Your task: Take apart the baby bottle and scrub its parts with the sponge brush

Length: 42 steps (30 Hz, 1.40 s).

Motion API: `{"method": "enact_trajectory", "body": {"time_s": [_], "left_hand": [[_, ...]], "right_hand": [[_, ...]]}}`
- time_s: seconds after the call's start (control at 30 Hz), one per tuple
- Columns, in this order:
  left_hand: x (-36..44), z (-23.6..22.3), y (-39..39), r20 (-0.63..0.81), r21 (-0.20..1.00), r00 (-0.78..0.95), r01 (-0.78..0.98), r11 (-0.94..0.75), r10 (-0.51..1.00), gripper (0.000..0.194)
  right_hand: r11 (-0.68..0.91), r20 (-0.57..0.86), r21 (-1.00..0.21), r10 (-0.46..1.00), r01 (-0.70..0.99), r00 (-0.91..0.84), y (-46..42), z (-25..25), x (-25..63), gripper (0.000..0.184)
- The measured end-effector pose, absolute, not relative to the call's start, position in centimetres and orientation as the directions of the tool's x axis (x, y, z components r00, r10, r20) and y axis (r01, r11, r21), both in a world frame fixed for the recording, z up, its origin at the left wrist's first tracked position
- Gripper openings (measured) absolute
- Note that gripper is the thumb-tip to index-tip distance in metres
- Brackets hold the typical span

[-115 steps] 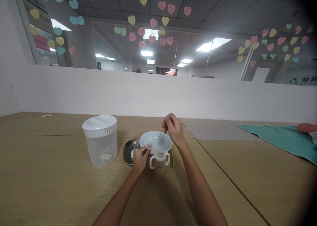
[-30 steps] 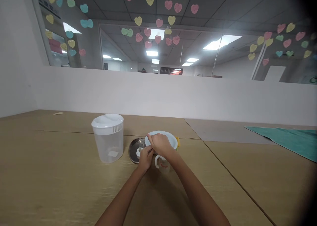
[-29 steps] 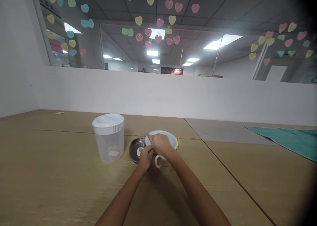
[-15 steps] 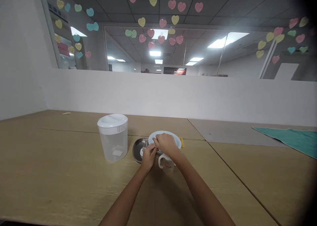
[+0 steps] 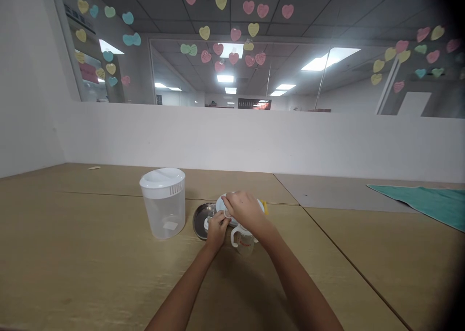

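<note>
My left hand [image 5: 217,229] is closed on a small whitish round piece [image 5: 227,214], its exact kind too small to make out. My right hand [image 5: 244,209] arches over the same piece from above, fingers bent and pressed to it, partly covering it. Just in front of the right hand stands a clear bottle [image 5: 245,245] with white side handles and red print. Behind both hands lies a white oval plate or lid [image 5: 220,203], largely covered by the right hand. A metal tray [image 5: 196,223] sits by the left hand, holding a small white part [image 5: 206,224].
A tall translucent pitcher [image 5: 164,210] with a white lid stands to the left. Something yellow [image 5: 265,207] shows behind the right hand. A teal cloth [image 5: 428,201] lies at the far right. A low wall [image 5: 203,137] with a window bounds the table.
The fingers of my right hand have lifted and turned slightly on the round piece, so more of it shows. The view has shifted a little; the other things keep their places.
</note>
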<state>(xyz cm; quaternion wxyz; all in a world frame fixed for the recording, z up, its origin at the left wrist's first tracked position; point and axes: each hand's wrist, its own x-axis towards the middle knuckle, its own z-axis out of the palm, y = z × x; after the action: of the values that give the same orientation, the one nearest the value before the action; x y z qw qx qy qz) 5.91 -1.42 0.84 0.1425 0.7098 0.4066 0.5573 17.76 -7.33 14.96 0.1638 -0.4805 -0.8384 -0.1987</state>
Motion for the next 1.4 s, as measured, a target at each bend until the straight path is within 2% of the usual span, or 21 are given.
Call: {"method": "enact_trajectory", "body": {"time_s": [0.13,0.33,0.5,0.6,0.77,0.87,0.93,1.1,1.27,1.4], "left_hand": [[6.0,1.0,-1.6,0.672,0.656,0.062,0.412,-0.632,0.738,0.024],[5.9,0.9,-1.6,0.664,0.66,0.088,0.398,-0.638,0.742,0.023],[5.7,0.5,-1.2,0.654,0.645,0.102,0.441,-0.624,0.749,0.026],[5.7,0.5,-1.3,0.661,0.635,0.1,0.455,-0.625,0.744,0.029],[5.8,0.5,-1.7,0.679,0.618,0.103,0.454,-0.642,0.727,0.034],[5.8,0.5,-1.8,0.687,0.617,0.094,0.449,-0.647,0.721,0.033],[5.7,0.5,-1.8,0.685,0.618,0.093,0.451,-0.644,0.722,0.033],[5.7,0.5,-1.7,0.679,0.625,0.086,0.453,-0.636,0.729,0.031],[5.8,0.4,-1.7,0.675,0.637,0.083,0.435,-0.636,0.733,0.03],[5.8,0.6,-1.9,0.673,0.644,0.09,0.418,-0.641,0.734,0.031]], "right_hand": [[0.44,0.579,0.097,0.704,0.893,-0.41,-8.2,15.8,18.5,0.037],[0.479,0.657,-0.078,0.684,0.874,-0.317,-8.7,17.0,19.8,0.037],[0.636,0.764,-0.32,0.612,0.702,-0.206,-9.5,18.3,21.4,0.045],[0.665,0.834,-0.389,0.549,0.637,-0.063,-9.8,19.1,23.4,0.047],[0.506,0.789,-0.506,0.598,0.699,0.14,-4.6,16.6,27.1,0.046],[0.296,0.678,-0.598,0.682,0.744,0.273,0.2,12.6,28.3,0.044],[0.173,0.612,-0.61,0.722,0.773,0.322,2.5,9.8,28.6,0.043],[-0.081,0.478,-0.542,0.789,0.836,0.386,4.2,5.7,28.3,0.047],[-0.149,0.396,-0.501,0.837,0.853,0.379,4.4,3.9,27.8,0.039],[-0.143,0.388,-0.467,0.854,0.873,0.347,4.5,3.6,27.2,0.04]]}}
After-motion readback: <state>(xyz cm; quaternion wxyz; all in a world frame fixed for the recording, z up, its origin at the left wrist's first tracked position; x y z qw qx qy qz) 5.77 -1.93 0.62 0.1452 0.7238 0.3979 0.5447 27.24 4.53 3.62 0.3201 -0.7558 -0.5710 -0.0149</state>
